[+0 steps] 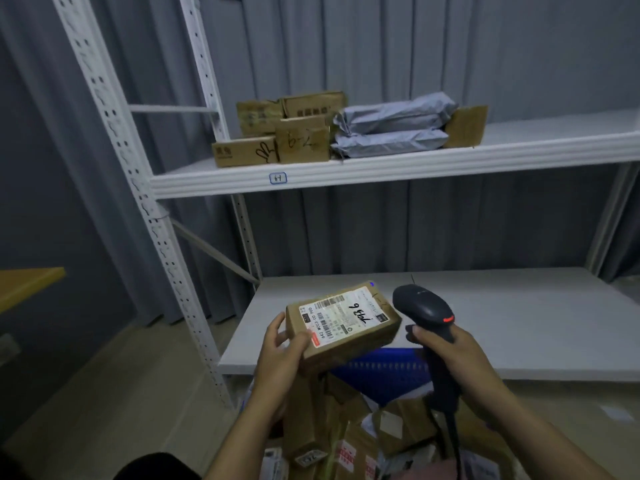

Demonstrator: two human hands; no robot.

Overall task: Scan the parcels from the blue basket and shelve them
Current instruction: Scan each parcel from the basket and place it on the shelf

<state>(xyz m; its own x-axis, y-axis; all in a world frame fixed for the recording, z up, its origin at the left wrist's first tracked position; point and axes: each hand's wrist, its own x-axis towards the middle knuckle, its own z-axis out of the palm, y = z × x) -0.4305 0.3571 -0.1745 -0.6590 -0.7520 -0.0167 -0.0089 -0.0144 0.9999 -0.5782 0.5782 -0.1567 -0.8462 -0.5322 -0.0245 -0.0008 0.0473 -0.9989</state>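
My left hand [282, 355] grips a small brown cardboard parcel [360, 337] by its left end, its white shipping label facing up. My right hand [450, 355] holds a black barcode scanner [420, 308], whose head points at the parcel's label from the right. Below both hands sits the blue basket [388, 370], filled with several more cardboard parcels [332, 431]. On the upper shelf [381, 173] lie several shelved brown boxes [277, 133] and two grey mailer bags [391, 129].
The white metal rack has a perforated upright [138, 188] at the left and a lower shelf [519, 323] just behind my hands. A yellow tabletop edge [27, 282] juts in at the far left. Grey curtains hang behind the rack.
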